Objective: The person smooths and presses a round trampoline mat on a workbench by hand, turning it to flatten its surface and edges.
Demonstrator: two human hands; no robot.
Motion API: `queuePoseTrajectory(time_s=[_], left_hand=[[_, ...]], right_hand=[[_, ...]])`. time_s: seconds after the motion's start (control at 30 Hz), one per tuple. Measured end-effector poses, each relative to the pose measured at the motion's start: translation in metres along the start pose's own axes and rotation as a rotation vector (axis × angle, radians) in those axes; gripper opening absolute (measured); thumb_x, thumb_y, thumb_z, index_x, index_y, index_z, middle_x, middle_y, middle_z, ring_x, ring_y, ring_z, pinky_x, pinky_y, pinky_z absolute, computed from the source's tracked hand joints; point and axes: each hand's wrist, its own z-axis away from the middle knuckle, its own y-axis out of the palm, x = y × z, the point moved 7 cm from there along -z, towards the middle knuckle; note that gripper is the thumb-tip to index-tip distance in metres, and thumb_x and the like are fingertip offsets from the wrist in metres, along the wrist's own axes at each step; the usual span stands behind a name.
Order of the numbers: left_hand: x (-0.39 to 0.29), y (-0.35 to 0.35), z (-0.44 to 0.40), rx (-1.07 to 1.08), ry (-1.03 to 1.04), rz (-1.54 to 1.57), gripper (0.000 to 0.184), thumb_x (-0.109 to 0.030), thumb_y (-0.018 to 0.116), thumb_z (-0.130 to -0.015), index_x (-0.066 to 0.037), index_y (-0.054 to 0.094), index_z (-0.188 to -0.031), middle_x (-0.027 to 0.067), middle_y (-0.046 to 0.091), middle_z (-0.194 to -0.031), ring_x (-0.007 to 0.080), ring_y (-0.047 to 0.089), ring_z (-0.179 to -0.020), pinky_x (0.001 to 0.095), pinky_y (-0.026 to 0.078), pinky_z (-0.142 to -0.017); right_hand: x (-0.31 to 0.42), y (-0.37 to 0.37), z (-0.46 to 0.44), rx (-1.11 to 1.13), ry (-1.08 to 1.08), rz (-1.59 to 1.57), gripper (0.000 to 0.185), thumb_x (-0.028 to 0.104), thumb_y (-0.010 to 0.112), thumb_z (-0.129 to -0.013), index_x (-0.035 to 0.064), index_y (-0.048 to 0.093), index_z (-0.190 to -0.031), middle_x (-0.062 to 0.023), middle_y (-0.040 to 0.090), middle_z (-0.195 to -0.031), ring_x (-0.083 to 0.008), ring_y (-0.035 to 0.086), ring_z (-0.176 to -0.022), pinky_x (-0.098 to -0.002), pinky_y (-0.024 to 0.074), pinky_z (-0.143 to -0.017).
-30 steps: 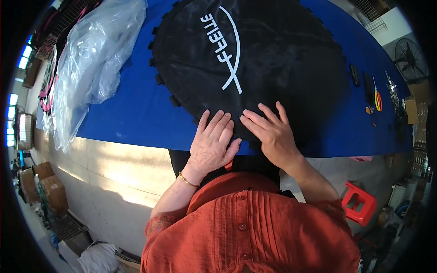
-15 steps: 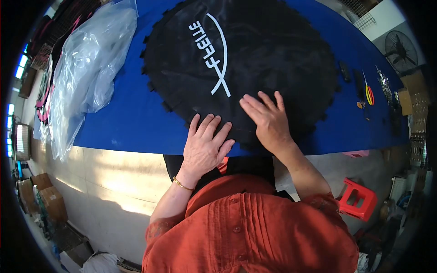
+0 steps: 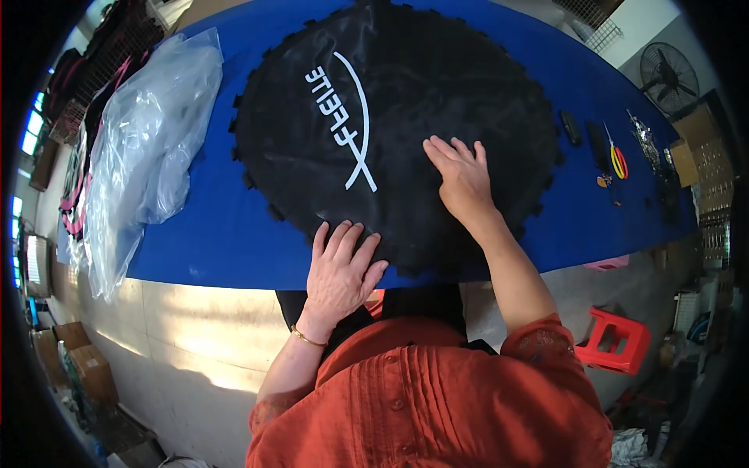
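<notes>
A round black fabric mat (image 3: 460, 86) with small tabs along its rim lies flat across the blue tabletop. White lettering and a curved line (image 3: 363, 117) are printed on it, reading mirrored from here. My left hand (image 3: 341, 269) rests at the mat's near edge, fingers stretched out flat on the fabric. Farther in, right of the lettering, my right hand (image 3: 464, 179) lies on the mat with its fingers extended. Neither hand grips anything.
The blue table (image 3: 195, 253) has a heap of clear plastic sheeting (image 3: 148, 132) at its left. To the right lie a dark handheld object (image 3: 570, 128), red-and-yellow-handled scissors (image 3: 619, 162) and small metal parts (image 3: 646, 140). A red stool (image 3: 616, 341) stands below.
My right hand has slid forward over the mat, away from my body. My left hand stays at the near edge. The whole view has shifted slightly.
</notes>
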Motion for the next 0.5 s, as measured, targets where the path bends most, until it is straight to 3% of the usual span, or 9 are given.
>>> queuePoseTrajectory(time_s=[0.5], left_hand=[[0.000,0.000,0.002,-0.027,0.026,0.005,0.045,-0.043,0.068,-0.100,-0.010,0.070,-0.131,0.0154,0.065,-0.134,0.0347,0.056,-0.134,0.0594,0.036,-0.121]], right_hand=[[0.100,0.003,-0.012,0.081,-0.302,-0.208,0.060,-0.009,0.064,-0.085,0.0068,0.066,-0.143,-0.0094,0.065,-0.149,-0.0398,0.056,-0.138,-0.0634,0.0289,-0.124]])
